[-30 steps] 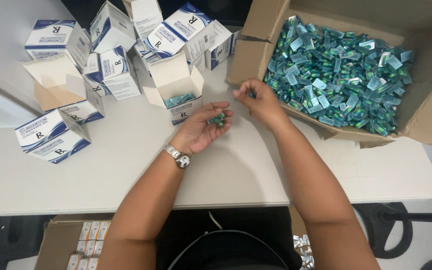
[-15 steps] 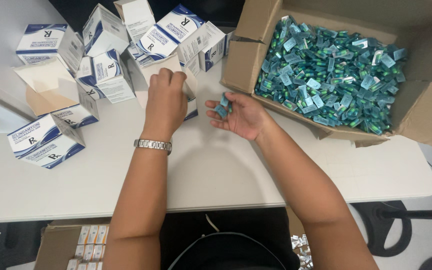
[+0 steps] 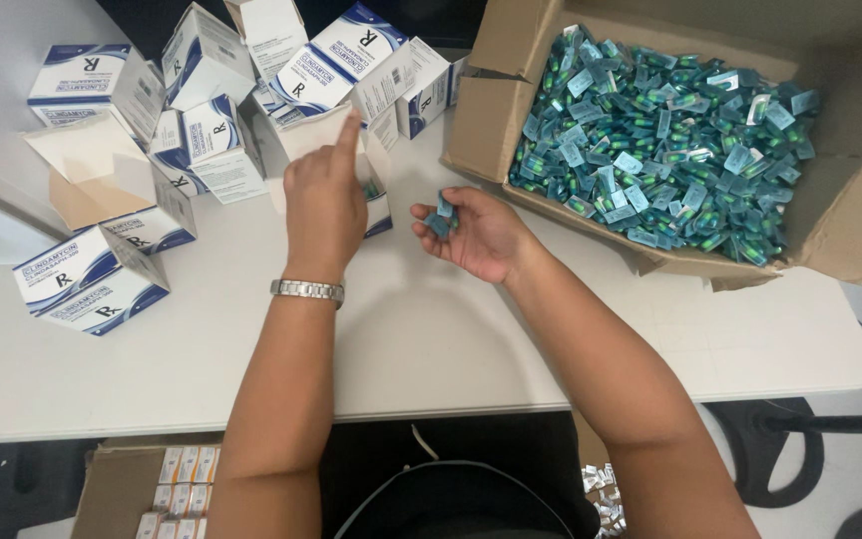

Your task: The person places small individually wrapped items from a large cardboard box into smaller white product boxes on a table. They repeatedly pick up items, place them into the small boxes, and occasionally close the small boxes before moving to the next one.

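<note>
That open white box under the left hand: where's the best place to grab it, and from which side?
Probably the side walls of the open white box, with the fingers coming from above, one wall each. Its top flap stands raised under the left hand, so the mouth faces up and the walls show. Other cartons crowd its far-left side.

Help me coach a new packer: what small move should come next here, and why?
Probably move the right hand with its teal blister packs leftward into the open white box; the left hand rests on its raised flap, and the opening is alongside.
</note>
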